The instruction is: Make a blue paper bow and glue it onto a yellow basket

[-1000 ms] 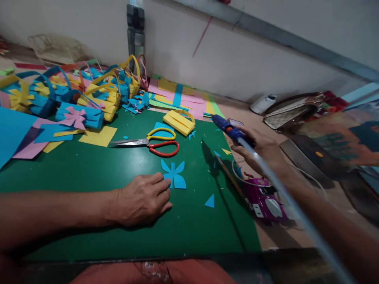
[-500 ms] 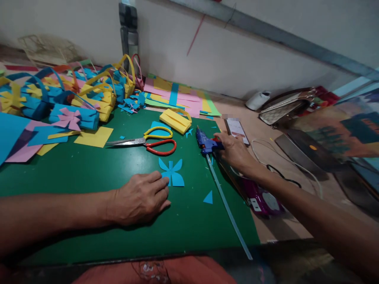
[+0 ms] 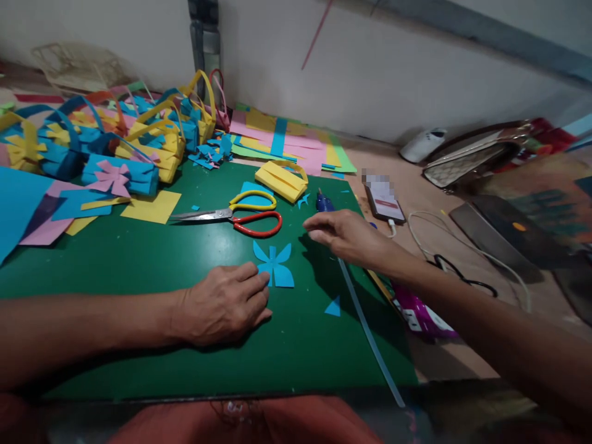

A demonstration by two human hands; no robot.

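Note:
My left hand [image 3: 226, 306] rests on the green mat [image 3: 194, 364] with its fingers curled together. Its fingertips lie over the lower left petal of a blue paper cutout [image 3: 276, 266] shaped like a flower. My right hand [image 3: 345, 233] hovers over the mat, holding nothing, fingers stretched out to the left and thumb a little apart. Partly hidden behind it lies a blue glue gun [image 3: 325, 201], with a long clear glue stick [image 3: 370, 330] running from its back towards the mat's front edge. Scissors [image 3: 231, 214] with yellow and red handles lie beyond the cutout.
A small yellow paper bag [image 3: 281, 181] sits past the scissors. Finished paper bags [image 3: 123, 174] crowd the back left, near coloured sheets [image 3: 287, 139]. To the right are a phone [image 3: 383, 197] on a cable, a purple packet [image 3: 423, 313] and a handbag [image 3: 472, 157].
My right hand has let go of the glue gun and moved left, with the gun left lying on the mat. My left hand stays by the blue cutout. The view has shifted slightly.

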